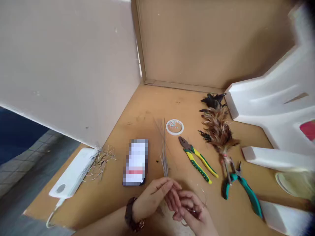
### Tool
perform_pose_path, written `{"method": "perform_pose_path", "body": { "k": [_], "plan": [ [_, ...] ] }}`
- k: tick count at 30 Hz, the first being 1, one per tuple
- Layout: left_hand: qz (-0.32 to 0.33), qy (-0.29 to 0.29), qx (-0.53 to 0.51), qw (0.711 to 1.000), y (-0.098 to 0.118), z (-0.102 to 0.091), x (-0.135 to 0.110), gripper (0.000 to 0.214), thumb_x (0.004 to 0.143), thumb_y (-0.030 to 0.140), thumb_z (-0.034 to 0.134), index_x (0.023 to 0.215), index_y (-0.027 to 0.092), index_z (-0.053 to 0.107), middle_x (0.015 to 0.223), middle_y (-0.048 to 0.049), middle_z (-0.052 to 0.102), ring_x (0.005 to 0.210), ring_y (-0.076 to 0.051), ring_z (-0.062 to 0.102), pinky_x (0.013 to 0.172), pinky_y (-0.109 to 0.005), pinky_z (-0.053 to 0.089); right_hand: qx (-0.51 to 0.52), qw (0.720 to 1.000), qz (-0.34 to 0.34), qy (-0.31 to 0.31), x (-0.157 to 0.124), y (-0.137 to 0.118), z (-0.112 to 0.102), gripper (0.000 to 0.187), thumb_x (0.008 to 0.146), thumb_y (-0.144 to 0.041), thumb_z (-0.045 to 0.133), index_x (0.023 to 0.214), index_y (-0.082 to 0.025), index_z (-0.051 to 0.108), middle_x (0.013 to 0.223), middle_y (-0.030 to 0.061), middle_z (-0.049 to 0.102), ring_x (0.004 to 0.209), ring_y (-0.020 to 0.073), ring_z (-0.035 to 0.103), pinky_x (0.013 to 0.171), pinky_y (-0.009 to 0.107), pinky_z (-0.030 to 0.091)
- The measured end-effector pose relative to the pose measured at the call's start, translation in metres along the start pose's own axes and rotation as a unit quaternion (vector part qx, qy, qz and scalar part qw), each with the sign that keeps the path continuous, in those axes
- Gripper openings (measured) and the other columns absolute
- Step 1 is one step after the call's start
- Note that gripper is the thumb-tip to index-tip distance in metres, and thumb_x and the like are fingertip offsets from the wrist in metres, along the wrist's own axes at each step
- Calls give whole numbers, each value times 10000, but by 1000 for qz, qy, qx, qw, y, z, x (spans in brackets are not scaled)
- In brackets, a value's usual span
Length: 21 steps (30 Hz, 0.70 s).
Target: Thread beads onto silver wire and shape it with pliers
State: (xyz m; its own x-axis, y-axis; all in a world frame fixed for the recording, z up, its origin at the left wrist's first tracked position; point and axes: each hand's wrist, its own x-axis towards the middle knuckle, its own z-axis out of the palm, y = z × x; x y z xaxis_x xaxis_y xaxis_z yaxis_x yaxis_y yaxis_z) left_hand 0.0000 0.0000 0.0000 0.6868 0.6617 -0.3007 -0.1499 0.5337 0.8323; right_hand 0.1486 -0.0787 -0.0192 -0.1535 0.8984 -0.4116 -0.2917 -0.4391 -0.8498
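Observation:
Near the table's front edge my left hand (157, 198), with a dark bracelet or watch at the wrist, has its fingers bent and pressed together against the fingertips of the other hand. My right hand (193, 211) is closed in a pinch on a thin wire loop (204, 195), part of which shows beyond the fingers. Whatever lies between the left fingers is hidden. Just beyond the hands lies a bundle of thin straight wires (164, 164). Combination pliers (198, 162) with yellow-green handles rest to their right. A small round white-rimmed dish (175, 133) holds tiny beads.
A phone (136, 160) with a blurred screen lies left of the wires. Farther left are a white corded device (73, 172) and tangled wire scraps (103, 160). Brown-black feathers (219, 126), teal-handled pliers (251, 196) and white moulded plastic (261, 98) stand right. Cardboard panels (209, 46) enclose the back.

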Motion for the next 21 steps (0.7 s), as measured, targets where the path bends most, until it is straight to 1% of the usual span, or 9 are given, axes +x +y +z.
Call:
{"method": "perform_pose_path", "body": {
  "k": [1, 3, 6, 9, 12, 16, 21],
  "plan": [
    [-7, -7, 0, 1000, 0, 1, 0, 331, 901, 353, 369, 920, 85, 562, 668, -104, 697, 540, -104, 630, 518, -185, 479, -27, 1000, -8, 8, -1, 0, 0, 309, 743, -448, 616, 903, -187, 581, 735, 31, 656, 638, 148, 626, 649, 274, 514],
    [-16, -13, 4, 1000, -1, 3, 0, 332, 898, 360, 369, 922, 88, 559, 665, -100, 695, 543, -115, 636, 517, -198, 485, -68, 997, -19, 23, -2, 0, 1, 304, 762, -467, 580, 782, -164, 598, 654, 33, 638, 587, 143, 616, 592, 251, 508],
    [-15, 2, 25, 1000, -2, 3, 0, 318, 892, 365, 382, 930, 99, 552, 643, -76, 683, 536, -123, 636, 510, -208, 487, -103, 993, -27, 59, -2, 2, 3, 329, 762, -466, 574, 664, -152, 579, 594, 30, 611, 518, 132, 596, 525, 234, 495],
    [-11, 29, 53, 998, -2, 0, -1, 309, 885, 375, 393, 933, 112, 548, 616, -47, 666, 507, -113, 617, 499, -210, 483, -84, 995, -8, 58, -1, 3, 2, 324, 750, -453, 588, 639, -150, 552, 571, 25, 603, 456, 118, 574, 470, 225, 477],
    [-18, 36, 72, 997, -2, -1, 0, 320, 881, 395, 390, 936, 120, 545, 603, -34, 656, 490, -109, 605, 487, -212, 479, -69, 996, -1, 55, -3, 1, -1, 312, 763, -435, 579, 650, -148, 535, 555, 20, 604, 422, 102, 559, 449, 210, 457],
    [-36, 28, 90, 995, -1, -1, 0, 328, 879, 407, 387, 940, 125, 543, 578, -23, 643, 454, -107, 589, 454, -208, 466, -67, 996, 1, 51, -7, -4, -5, 317, 765, -432, 574, 636, -149, 511, 525, 7, 589, 398, 83, 533, 421, 186, 423],
    [-61, 0, 95, 994, 2, -3, 0, 349, 868, 434, 392, 916, 126, 550, 539, -17, 626, 412, -97, 562, 405, -183, 426, -76, 994, 0, 72, -11, -4, -13, 345, 759, -449, 567, 594, -156, 486, 478, -15, 551, 354, 67, 480, 375, 172, 380]
  ]
}}
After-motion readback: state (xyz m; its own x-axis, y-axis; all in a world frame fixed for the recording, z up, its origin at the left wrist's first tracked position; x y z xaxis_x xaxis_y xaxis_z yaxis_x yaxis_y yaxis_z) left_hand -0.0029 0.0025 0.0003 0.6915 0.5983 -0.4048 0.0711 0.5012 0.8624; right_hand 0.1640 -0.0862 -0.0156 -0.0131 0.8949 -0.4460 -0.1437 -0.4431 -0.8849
